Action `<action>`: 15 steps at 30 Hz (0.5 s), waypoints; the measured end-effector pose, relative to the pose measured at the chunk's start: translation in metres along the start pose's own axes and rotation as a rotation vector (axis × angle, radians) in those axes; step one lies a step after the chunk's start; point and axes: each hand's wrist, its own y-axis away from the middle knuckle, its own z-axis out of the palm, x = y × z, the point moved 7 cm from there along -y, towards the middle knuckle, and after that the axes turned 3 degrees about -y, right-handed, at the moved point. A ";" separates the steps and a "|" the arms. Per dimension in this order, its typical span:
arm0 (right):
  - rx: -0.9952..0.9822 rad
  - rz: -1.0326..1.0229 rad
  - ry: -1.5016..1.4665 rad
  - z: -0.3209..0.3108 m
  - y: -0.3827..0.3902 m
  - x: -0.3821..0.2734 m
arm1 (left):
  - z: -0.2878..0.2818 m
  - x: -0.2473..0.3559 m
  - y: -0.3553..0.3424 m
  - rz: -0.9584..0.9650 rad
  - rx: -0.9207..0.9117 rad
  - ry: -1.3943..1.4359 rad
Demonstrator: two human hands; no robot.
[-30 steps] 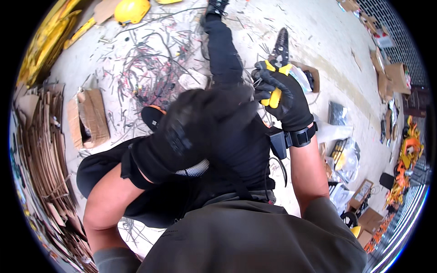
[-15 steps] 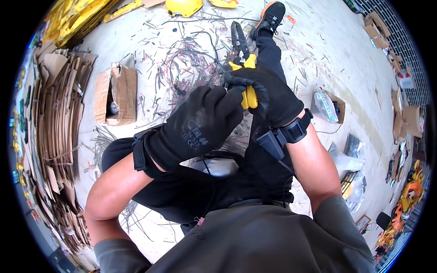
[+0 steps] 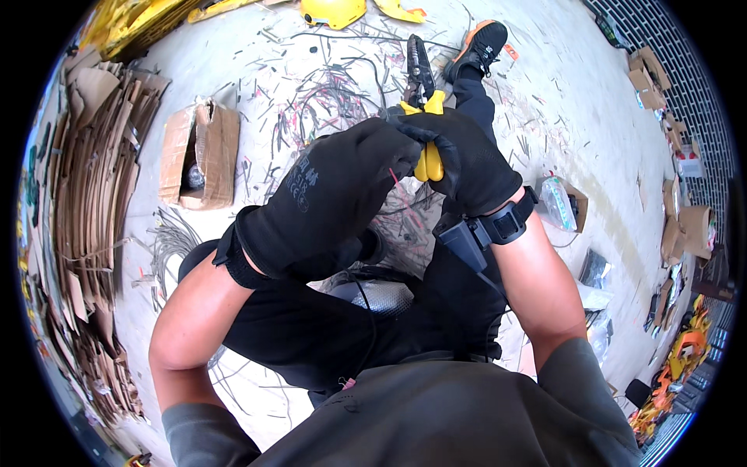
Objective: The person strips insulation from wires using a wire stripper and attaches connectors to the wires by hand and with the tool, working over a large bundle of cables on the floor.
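My right hand [image 3: 471, 159], in a black glove, is wrapped round the yellow handles of a wire stripper [image 3: 420, 70]. The tool's dark, notched jaws point away from me, above the floor. Against its fingers rests my left hand [image 3: 334, 194], also black-gloved and closed, beside the handles. A thin red wire [image 3: 394, 177] pokes out below the left fingertips; its other end is hidden by the glove.
Cut wire scraps [image 3: 327, 97] litter the floor ahead, with a wire bundle [image 3: 173, 245] by my left knee. An open cardboard box [image 3: 222, 156] stands left, near stacked flattened cardboard [image 3: 85, 202]. A yellow helmet [image 3: 333, 11] lies ahead; a small box [image 3: 577, 206] with a plastic bag sits right.
My left hand has turned and tilted, its fingers now pointing more downward, and the red wire has come into view beneath them. The right hand keeps its hold on the wire stripper.
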 end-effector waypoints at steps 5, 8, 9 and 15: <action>0.314 0.893 -0.675 0.012 0.024 0.051 | -0.011 -0.026 0.013 -0.091 0.001 -0.203; 0.478 0.821 -0.636 -0.005 0.023 0.034 | -0.022 -0.038 0.019 -0.137 0.054 -0.229; 0.441 0.825 -0.600 -0.004 0.019 0.023 | -0.023 -0.040 0.022 -0.142 0.078 -0.263; 0.227 0.554 -0.268 0.025 -0.007 -0.028 | -0.015 -0.055 0.025 -0.219 0.004 -0.260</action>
